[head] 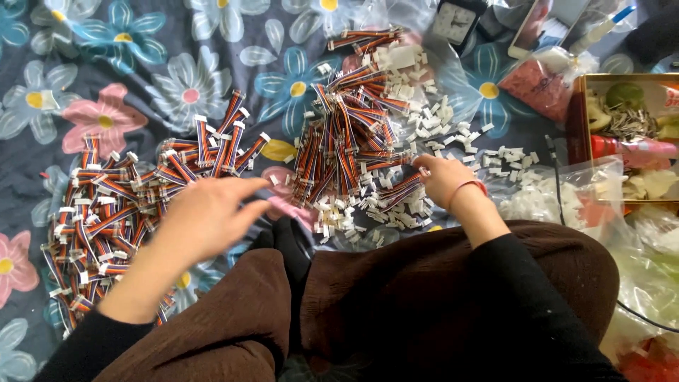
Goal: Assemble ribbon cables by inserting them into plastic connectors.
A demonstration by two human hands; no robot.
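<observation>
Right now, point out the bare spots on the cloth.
Bare cloth lies top left, above the left cable pile. A narrow strip runs between that pile and the middle cable heap. Crowded: white plugs, bags, box by the right hand.

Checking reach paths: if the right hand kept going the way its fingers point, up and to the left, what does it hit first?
The right hand already has its fingertips at the middle pile of striped ribbon cables with loose white connector housings. That pile comes first, probably the cable bundle at its near edge; depth is hard to judge.
</observation>
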